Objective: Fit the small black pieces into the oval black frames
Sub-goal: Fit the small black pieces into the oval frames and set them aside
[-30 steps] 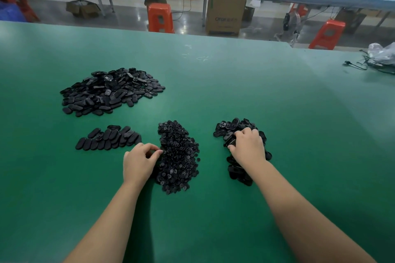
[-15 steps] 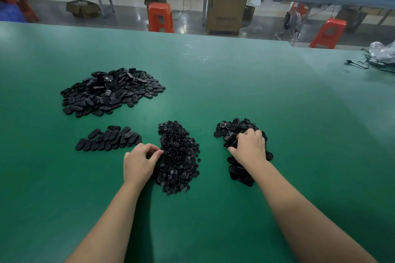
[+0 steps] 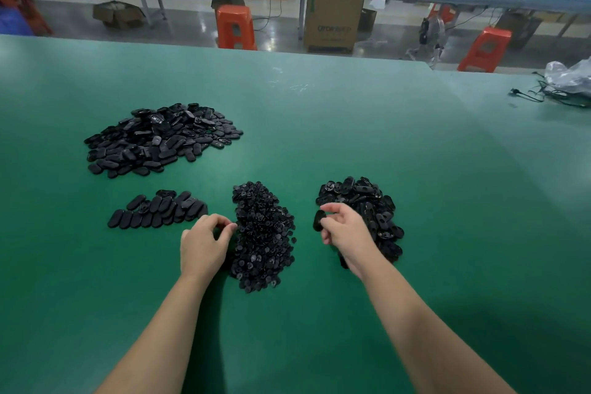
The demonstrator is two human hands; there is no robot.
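Holding oval frame, R hand.

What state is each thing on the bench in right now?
Left hand: fingers curled, pinching at the edge of the small-piece pile.
Right hand: holds one oval frame, lifted beside the loose frame pile.
Row of frames: laid flat, overlapping.
Far pile: heaped, untouched.

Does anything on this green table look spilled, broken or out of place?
Nothing stands out. The black parts lie in separate heaps on the green table, plus a tidier row of ovals at the left. The right hand pinches one oval frame; the left hand picks at the heap of small pieces.
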